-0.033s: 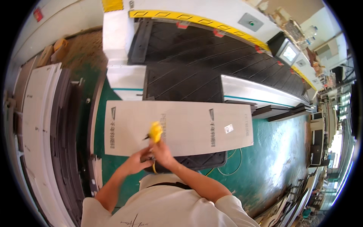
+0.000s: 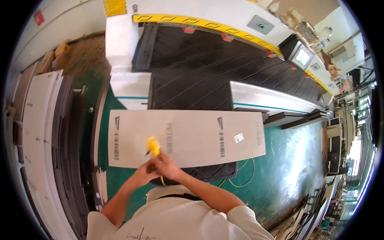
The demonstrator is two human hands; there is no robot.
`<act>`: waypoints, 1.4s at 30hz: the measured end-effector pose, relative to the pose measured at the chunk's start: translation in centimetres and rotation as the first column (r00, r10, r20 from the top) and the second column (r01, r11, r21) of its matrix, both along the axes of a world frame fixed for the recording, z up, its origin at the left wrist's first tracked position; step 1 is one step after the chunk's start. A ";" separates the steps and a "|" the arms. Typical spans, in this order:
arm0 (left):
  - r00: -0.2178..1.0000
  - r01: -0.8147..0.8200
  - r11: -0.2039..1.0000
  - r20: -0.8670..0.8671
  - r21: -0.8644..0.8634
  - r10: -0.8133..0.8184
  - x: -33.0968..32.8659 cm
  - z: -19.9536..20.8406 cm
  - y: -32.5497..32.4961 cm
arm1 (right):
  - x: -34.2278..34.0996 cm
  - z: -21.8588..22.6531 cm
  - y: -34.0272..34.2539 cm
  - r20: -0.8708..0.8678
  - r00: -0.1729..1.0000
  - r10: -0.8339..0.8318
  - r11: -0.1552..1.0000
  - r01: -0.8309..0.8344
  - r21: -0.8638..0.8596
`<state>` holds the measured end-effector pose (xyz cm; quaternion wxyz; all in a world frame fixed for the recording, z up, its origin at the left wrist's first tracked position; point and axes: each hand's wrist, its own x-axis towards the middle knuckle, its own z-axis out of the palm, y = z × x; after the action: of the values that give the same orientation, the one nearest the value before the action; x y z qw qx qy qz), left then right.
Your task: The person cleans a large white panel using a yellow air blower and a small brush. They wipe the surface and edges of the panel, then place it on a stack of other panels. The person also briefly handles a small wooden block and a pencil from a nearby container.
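Note:
A long pale grey board (image 2: 196, 140) with dark printing and a small white label lies across in front of me. Over its left part, my right hand (image 2: 167, 166) is closed around a bright yellow hand tool (image 2: 153, 146) with a short dark tip. The tool is blurred, so its exact kind does not show. Close against the right hand is my left hand (image 2: 145, 174), its fingers bent and pressed together by the tool's lower end. What those fingers hold is hidden. A thin yellow hose (image 2: 163, 181) hangs just below the hands.
Beyond the board is a machine with a black ribbed bed (image 2: 192, 90) and a yellow-striped edge (image 2: 200, 22). Stacked panels (image 2: 40, 132) stand at the left. Dark boards (image 2: 286, 119) jut out at right. A black support (image 2: 212, 171) sits under the board; a hose (image 2: 253, 176) loops on the floor.
The yellow tool has moved left and toward me, tilting more to the left. My two hands have come closer together. The whole view has shifted slightly.

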<state>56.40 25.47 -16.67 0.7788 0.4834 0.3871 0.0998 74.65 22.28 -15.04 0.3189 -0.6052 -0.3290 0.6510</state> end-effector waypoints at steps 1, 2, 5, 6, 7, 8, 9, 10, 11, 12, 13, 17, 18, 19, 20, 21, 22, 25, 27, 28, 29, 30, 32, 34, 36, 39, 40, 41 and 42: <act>0.997 -0.055 0.998 0.047 -0.035 0.057 1.2 -0.8 -0.5 | 1.7 -1.5 -0.8 0.167 0.971 0.169 0.916 -0.217 0.338; 0.992 -0.126 0.977 0.002 0.170 0.127 2.2 0.2 -0.5 | 4.1 -0.1 -0.5 0.282 0.932 0.228 0.807 -0.343 0.480; 0.855 -0.519 0.853 -0.031 -0.049 0.518 2.7 0.6 -1.9 | 15.9 3.4 0.2 0.509 0.842 0.181 0.749 -0.453 0.484; 0.808 -0.587 0.810 -0.051 0.008 0.586 2.4 0.7 -2.3 | 21.1 5.3 1.0 0.587 0.805 0.089 0.813 -0.399 0.424; 0.777 -0.624 0.780 -0.065 0.042 0.626 1.5 0.4 -2.7 | 26.0 7.3 1.8 0.635 0.771 -0.039 0.834 -0.325 0.446; 0.746 -0.648 0.760 -0.156 0.053 0.647 0.8 0.7 -2.5 | 31.3 9.7 3.3 0.673 0.711 -0.204 0.825 -0.246 0.510; 0.752 -0.597 0.796 -0.278 0.097 0.598 0.2 2.4 -2.2 | 36.5 12.2 5.1 0.688 0.629 -0.362 0.793 -0.179 0.582; 0.770 -0.527 0.823 -0.289 0.213 0.568 -1.2 2.0 -2.4 | 41.5 14.6 7.4 0.679 0.536 -0.502 0.739 -0.143 0.659; 0.688 -0.398 0.812 -0.446 0.426 0.572 -1.6 2.1 -2.6 | 46.3 17.3 9.5 0.663 0.419 -0.620 0.681 -0.133 0.720; 0.651 -0.195 0.725 -0.465 0.660 0.599 -3.4 0.0 -3.2 | 51.1 19.6 11.6 0.638 0.301 -0.709 0.629 -0.142 0.765; 0.510 -0.025 0.696 -0.590 0.717 0.626 -4.6 -1.3 -3.3 | 55.2 21.6 13.6 0.622 0.176 -0.763 0.600 -0.166 0.782; 0.290 0.029 0.723 -0.698 0.690 0.655 -5.4 -2.7 -3.9 | 65.8 27.3 21.4 0.651 -0.325 -0.686 0.728 -0.304 0.614; 0.271 0.018 0.738 -0.714 0.675 0.646 -5.0 -2.7 -4.1 | 67.2 27.6 22.8 0.652 -0.398 -0.646 0.763 -0.306 0.569; 0.275 0.012 0.763 -0.735 0.647 0.619 -4.2 -2.5 -4.0 | 68.5 28.0 24.3 0.640 -0.473 -0.606 0.794 -0.308 0.524; 0.283 0.008 0.786 -0.755 0.618 0.591 -3.4 -2.1 -4.0 | 69.4 28.1 25.7 0.641 -0.475 -0.603 0.797 -0.326 0.509; 0.295 0.005 0.808 -0.773 0.589 0.562 -2.6 -2.0 -3.8 | 70.4 28.2 26.8 0.641 -0.480 -0.599 0.800 -0.341 0.493; 0.292 0.030 0.792 -0.763 0.610 0.577 -1.9 -2.0 -3.9 | 71.0 28.0 27.7 0.648 -0.482 -0.590 0.807 -0.355 0.471; 0.336 0.093 0.763 -0.741 0.640 0.581 -0.4 -2.6 -1.9 | 73.5 28.9 27.8 0.666 -0.550 -0.504 0.864 -0.325 0.385; 0.383 0.231 0.751 -0.767 0.619 0.514 -0.2 -3.4 0.5 | 75.4 27.5 25.3 0.517 -0.285 -0.807 0.579 -0.555 0.597; 0.369 0.335 0.730 -0.796 0.596 0.480 -0.1 -3.1 0.3 | 71.5 25.4 24.4 0.496 -0.039 -0.868 0.448 -0.496 0.744; 0.303 0.385 0.753 -0.844 0.533 0.443 0.8 -2.7 0.3 | 66.4 24.1 22.4 0.416 0.181 -0.891 0.325 -0.385 0.864; 0.337 0.448 0.699 -0.830 0.557 0.445 -0.1 -4.5 0.5 | 64.8 21.0 19.4 0.361 0.452 -0.816 0.334 -0.141 0.932; 0.282 0.440 0.769 -0.884 0.464 0.372 4.1 -4.1 3.0 | 61.8 15.0 13.0 0.159 0.753 -0.638 0.383 0.132 0.914; 0.436 0.444 0.754 -0.852 0.485 0.291 7.4 -3.8 5.2 | 60.9 7.9 5.7 0.106 0.808 -0.580 0.618 0.351 0.703; 0.503 0.512 0.611 -0.787 0.604 0.357 11.8 -3.8 6.6 | 61.9 1.7 -0.5 -0.033 0.770 -0.638 0.661 0.569 0.489; 0.482 0.605 0.618 -0.849 0.502 0.217 18.2 -2.5 8.5 | 64.6 -3.0 -7.5 -0.228 0.598 -0.769 0.583 0.801 0.135; 0.452 0.618 0.647 -0.875 0.447 0.173 20.6 -1.4 8.6 | 64.6 -3.3 -8.5 -0.119 0.626 -0.771 0.615 0.780 0.118; 0.422 0.630 0.671 -0.898 0.391 0.126 23.2 -0.1 8.5 | 64.3 -3.1 -9.3 -0.007 0.647 -0.763 0.643 0.759 0.097; 0.394 0.638 0.692 -0.916 0.336 0.081 24.8 0.4 8.6 | 64.1 -3.0 -9.8 0.104 0.663 -0.741 0.671 0.738 0.075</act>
<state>81.24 34.04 -16.30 0.2413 0.7598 0.5750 -0.1839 138.75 12.46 -18.01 0.5422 -0.7218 -0.0832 0.4220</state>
